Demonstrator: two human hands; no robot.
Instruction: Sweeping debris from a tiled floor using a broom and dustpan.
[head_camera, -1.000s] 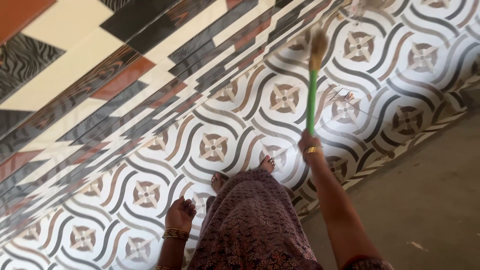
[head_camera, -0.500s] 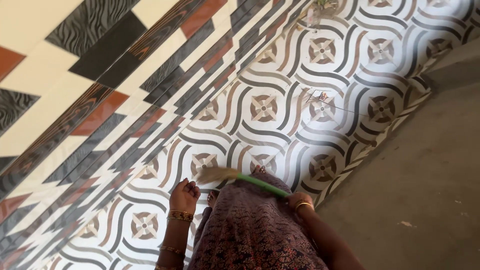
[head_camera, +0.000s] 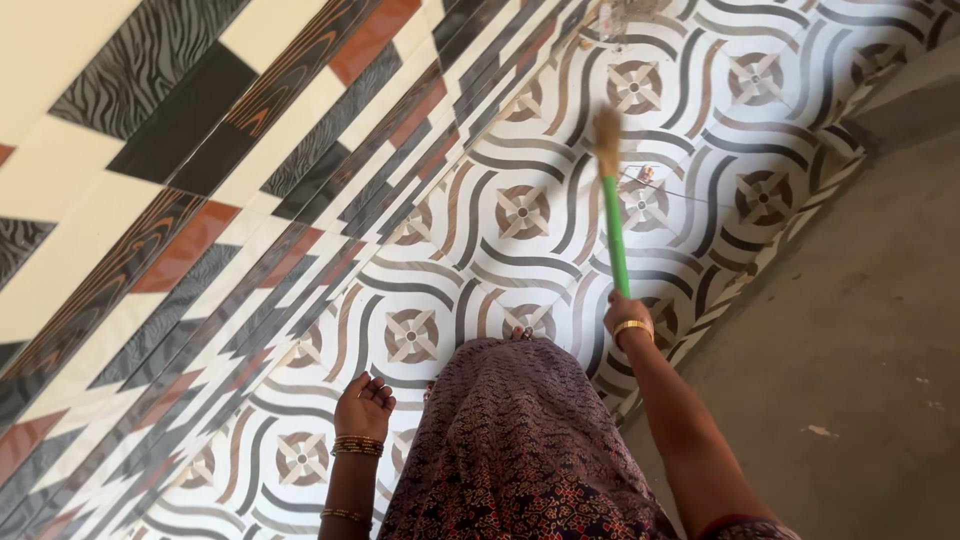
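My right hand (head_camera: 622, 311), with a gold bangle at the wrist, grips the green handle of a broom (head_camera: 613, 225). The broom reaches forward over the patterned tile floor (head_camera: 470, 240), its straw head blurred near a small heap of debris. My left hand (head_camera: 364, 405) hangs at my side with several bangles on the wrist; its fingers are loosely curled and hold nothing. A toe of my bare foot (head_camera: 521, 332) shows past the hem of my dark patterned skirt (head_camera: 510, 440).
A tiled wall (head_camera: 150, 170) with black, white and rust blocks rises on the left. Bare grey concrete floor (head_camera: 870, 330) lies on the right, edged by the tile border. Small bits of debris (head_camera: 640, 178) sit on the tiles, with more litter (head_camera: 615, 15) at the far end.
The broom swung from across my skirt, pointing left, out ahead over the tiles. My right hand rose with it. My left hand stayed beside my hip.
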